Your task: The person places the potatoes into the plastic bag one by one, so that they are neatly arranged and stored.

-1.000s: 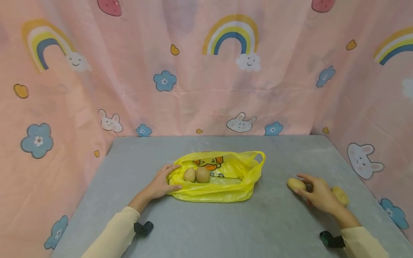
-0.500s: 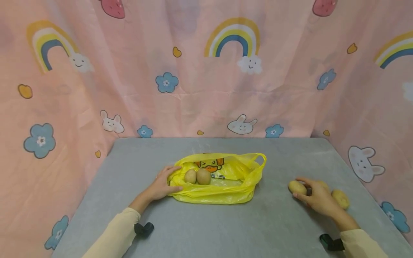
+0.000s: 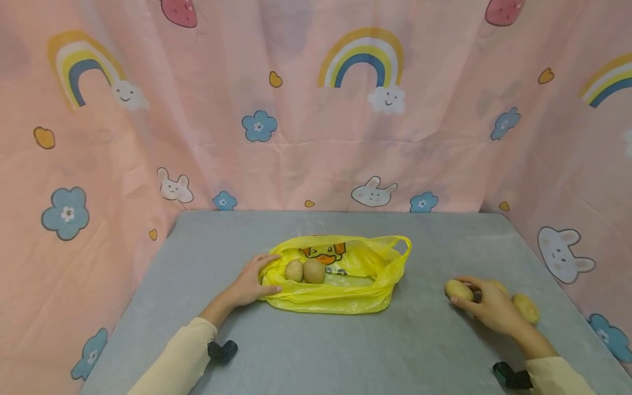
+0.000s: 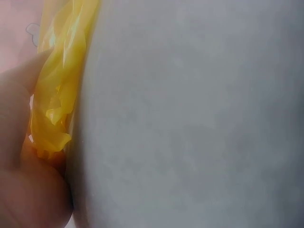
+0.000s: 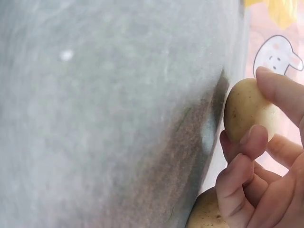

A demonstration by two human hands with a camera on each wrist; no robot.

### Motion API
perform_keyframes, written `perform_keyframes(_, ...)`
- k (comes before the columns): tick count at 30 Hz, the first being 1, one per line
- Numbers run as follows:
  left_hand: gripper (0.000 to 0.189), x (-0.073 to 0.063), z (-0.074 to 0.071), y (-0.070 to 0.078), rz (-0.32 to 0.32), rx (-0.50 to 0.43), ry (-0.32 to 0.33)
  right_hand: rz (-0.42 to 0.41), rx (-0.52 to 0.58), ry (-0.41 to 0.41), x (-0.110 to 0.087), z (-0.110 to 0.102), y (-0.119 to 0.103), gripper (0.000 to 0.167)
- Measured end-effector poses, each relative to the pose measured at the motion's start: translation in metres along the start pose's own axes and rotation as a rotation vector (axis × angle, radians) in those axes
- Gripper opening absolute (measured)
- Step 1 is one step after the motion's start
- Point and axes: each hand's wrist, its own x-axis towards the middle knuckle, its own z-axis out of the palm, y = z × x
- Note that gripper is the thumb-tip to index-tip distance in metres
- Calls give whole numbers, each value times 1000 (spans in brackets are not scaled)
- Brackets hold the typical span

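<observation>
A yellow plastic bag [image 3: 340,299] with a duck print lies with its mouth spread on the grey table. Two round tan, potato-like things [image 3: 314,271] sit inside it. My left hand [image 3: 248,282] holds the bag's left end, thumb in front and fingers behind; in the left wrist view, crumpled yellow plastic [image 4: 59,95] lies against it. At the right, my right hand [image 3: 494,307] pinches a potato [image 5: 247,109] between thumb and fingers, low over the table. A second potato [image 3: 525,309] rests to the right of that hand, and another [image 3: 498,285] shows partly behind it.
The grey table [image 3: 365,351] runs back to a pink printed curtain [image 3: 296,164], which also hangs along both sides. A looped bag handle [image 3: 405,247] sticks up at the bag's right end. Dark wrist cameras [image 3: 223,352] hang below both wrists.
My right thumb and fingers have come in around the nearest potato. The left hand keeps its place on the bag. The head view has shifted slightly.
</observation>
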Motion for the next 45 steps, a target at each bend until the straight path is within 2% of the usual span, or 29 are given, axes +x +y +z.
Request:
perform_keyframes(9, 78, -1, 0, 0, 7, 0, 5, 15, -6, 20, -2, -2, -9, 62)
perform_keyframes(17, 78, -1, 1, 2, -22, 1, 1, 61, 2, -7, -3, -3, -22, 65)
perform_keyframes(26, 78, -1, 1, 4, -22, -3, 4, 41, 8, 12, -4, 0, -34, 59)
perform_keyframes(34, 78, -1, 0, 3, -9, -6, 7, 35, 38, -17, -5, 3, -50, 58)
perform_keyframes(45, 78, 0, 0, 3, -31, 2, 5, 9, 45, 26, -9, 17, -72, 55)
